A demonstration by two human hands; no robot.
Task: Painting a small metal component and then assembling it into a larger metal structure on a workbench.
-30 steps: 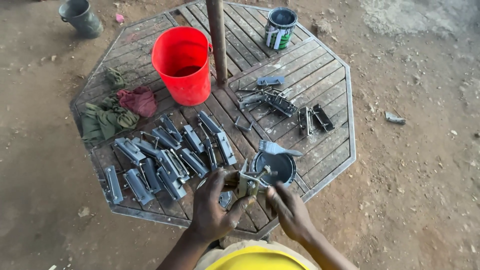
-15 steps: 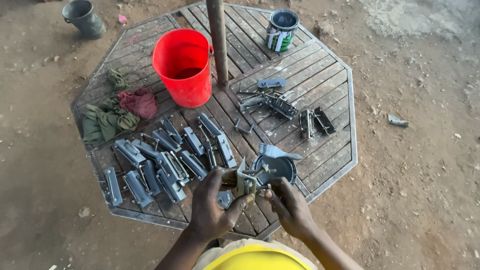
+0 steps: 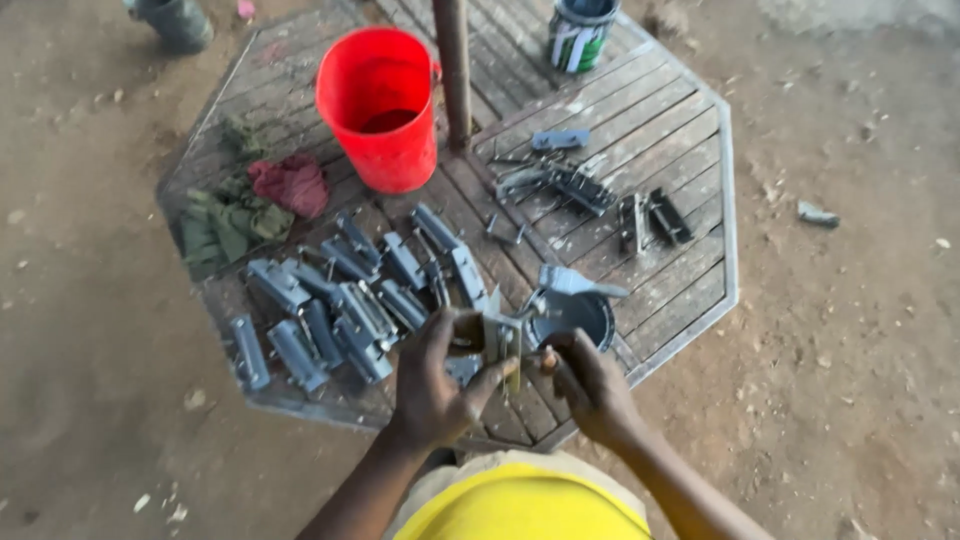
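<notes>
My left hand [image 3: 436,385] grips a small grey metal bracket [image 3: 497,340] over the near edge of an octagonal slatted table [image 3: 690,150]. My right hand [image 3: 590,385] is closed on a thin brush-like stick that touches the bracket; its tip is hidden. Right behind my hands stands an open tin of dark paint [image 3: 570,315] with its lid bent up. Several grey painted metal pieces [image 3: 340,300] lie in rows left of the tin.
A red bucket [image 3: 380,105] stands by the table's centre pole [image 3: 452,70]. Dark unpainted metal pieces [image 3: 590,195] lie at the right, crumpled rags [image 3: 250,205] at the left, a paint can [image 3: 578,35] at the far edge. Dirt ground surrounds the table.
My hands stay together at the near edge, the bracket shifting slightly between them. The camera view has drifted a little.
</notes>
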